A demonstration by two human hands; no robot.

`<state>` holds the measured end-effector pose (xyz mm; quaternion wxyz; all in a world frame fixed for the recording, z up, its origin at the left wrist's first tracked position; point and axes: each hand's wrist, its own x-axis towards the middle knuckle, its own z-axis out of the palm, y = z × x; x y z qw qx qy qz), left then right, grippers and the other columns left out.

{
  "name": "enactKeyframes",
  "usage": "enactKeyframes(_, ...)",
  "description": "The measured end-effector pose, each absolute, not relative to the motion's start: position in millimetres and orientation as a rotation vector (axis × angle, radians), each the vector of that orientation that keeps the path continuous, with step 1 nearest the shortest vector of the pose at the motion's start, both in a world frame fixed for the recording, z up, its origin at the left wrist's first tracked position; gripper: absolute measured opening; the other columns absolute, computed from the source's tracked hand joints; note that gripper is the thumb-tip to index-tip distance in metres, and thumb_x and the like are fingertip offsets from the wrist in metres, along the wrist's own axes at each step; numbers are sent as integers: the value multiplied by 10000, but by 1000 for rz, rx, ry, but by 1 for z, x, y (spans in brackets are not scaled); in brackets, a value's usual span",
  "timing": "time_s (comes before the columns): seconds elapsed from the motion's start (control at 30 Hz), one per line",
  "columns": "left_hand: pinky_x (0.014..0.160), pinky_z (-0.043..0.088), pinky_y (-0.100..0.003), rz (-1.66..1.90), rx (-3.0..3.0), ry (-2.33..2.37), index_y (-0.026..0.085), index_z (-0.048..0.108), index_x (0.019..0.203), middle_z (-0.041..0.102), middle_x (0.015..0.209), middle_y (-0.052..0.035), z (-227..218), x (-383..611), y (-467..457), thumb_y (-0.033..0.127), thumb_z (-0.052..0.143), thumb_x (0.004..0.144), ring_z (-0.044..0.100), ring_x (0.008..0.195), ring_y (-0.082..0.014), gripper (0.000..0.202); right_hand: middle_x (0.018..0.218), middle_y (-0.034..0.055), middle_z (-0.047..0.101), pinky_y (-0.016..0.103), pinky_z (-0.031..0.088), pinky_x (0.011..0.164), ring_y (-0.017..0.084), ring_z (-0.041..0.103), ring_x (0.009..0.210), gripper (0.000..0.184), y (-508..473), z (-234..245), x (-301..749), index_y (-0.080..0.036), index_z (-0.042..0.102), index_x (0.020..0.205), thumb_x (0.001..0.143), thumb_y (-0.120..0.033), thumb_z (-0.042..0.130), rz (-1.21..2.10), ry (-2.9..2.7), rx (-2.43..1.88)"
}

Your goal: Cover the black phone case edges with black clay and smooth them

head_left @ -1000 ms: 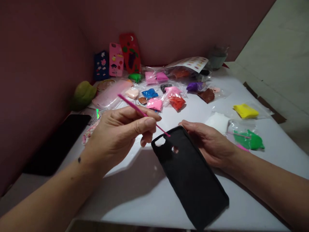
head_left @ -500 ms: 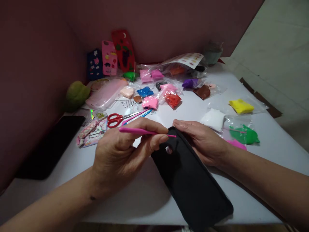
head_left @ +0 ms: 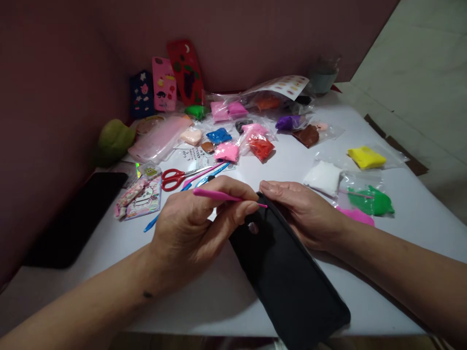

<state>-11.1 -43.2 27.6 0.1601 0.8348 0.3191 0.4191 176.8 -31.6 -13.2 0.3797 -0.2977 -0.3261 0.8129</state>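
My left hand [head_left: 207, 221] pinches a thin pink modelling tool [head_left: 219, 195] between thumb and fingers. The tool's narrow tip is over the upper end of a black phone case [head_left: 292, 277], close to a round hole in it; whether the tip touches cannot be made out. With my right hand [head_left: 306, 211] I grip the case along its upper right edge, thumb on top and the other fingers mostly hidden behind it. The case is tilted, its lower end toward me near the table's front edge.
Red-handled scissors [head_left: 173, 179] and a blue tool [head_left: 151, 222] lie beyond my left hand. Bagged clay, including white [head_left: 323, 177], green [head_left: 375, 200] and yellow [head_left: 366, 157], spreads over the white table. Decorated cases [head_left: 186, 73] lean at the back; a glass jar [head_left: 324, 75] stands right.
My left hand has shifted slightly right with the pink tool, its tip now nearer the case's right edge. More of the blue tool shows. My right hand keeps its grip.
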Motion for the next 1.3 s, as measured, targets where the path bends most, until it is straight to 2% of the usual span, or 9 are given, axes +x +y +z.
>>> enactKeyframes(0.1,621,509,-178,1176,2303,967,197,644,865,675,779,54,30,-13,-44,117,622,919,630,665,-54,99,701,12,583,241,486,629,124,582,646,267,-31,-12,176,-149,570,762,902,-358,661,2084,-850,-784)
enactKeyframes(0.23,800,538,-286,1325,2096,947,207,657,932,657,857,6,32,-17,-43,159,511,982,650,851,-130,162,704,36,630,255,519,626,141,622,642,252,-32,-10,176,-140,610,795,909,-363,638,2154,-784,-779)
enactKeyframes(0.37,682,494,-219,1320,2211,972,197,684,969,628,794,25,34,-18,-39,111,561,948,594,710,-79,152,670,31,638,254,510,589,148,620,603,247,-34,-10,177,-154,592,758,879,-357,664,2181,-778,-812)
enactKeyframes(0.5,618,463,-194,1074,2523,911,171,726,943,583,756,5,33,-14,-38,46,640,858,571,708,-81,175,696,28,640,265,504,637,152,627,644,205,-32,-9,179,-155,604,769,918,-295,591,2181,-922,-816)
enactKeyframes(0.63,543,426,-178,1039,2707,803,176,750,919,572,755,-11,28,-8,-36,63,626,871,547,657,-76,174,724,32,640,257,480,654,138,608,660,237,-31,-10,181,-143,619,758,946,-257,532,2182,-1090,-794)
enactKeyframes(0.9,525,381,-182,970,2887,807,138,762,915,591,757,-33,28,-5,-35,99,609,897,529,637,-83,159,799,25,639,271,477,694,143,565,729,183,-32,-11,184,-160,625,779,900,-293,594,2166,-1169,-867)
enactKeyframes(1.1,541,382,-210,920,3021,806,195,706,928,642,808,-14,24,-8,-34,142,563,917,545,660,-109,153,838,39,636,272,482,725,164,557,794,145,-31,-13,185,-174,638,712,839,-244,636,2047,-1275,-834)
enactKeyframes(1.3,514,381,-230,863,2884,847,213,657,924,649,815,3,18,-9,-35,188,553,930,538,615,-110,107,826,35,625,275,482,747,167,556,812,148,-34,-13,181,-184,645,705,844,-227,619,2174,-1058,-794)
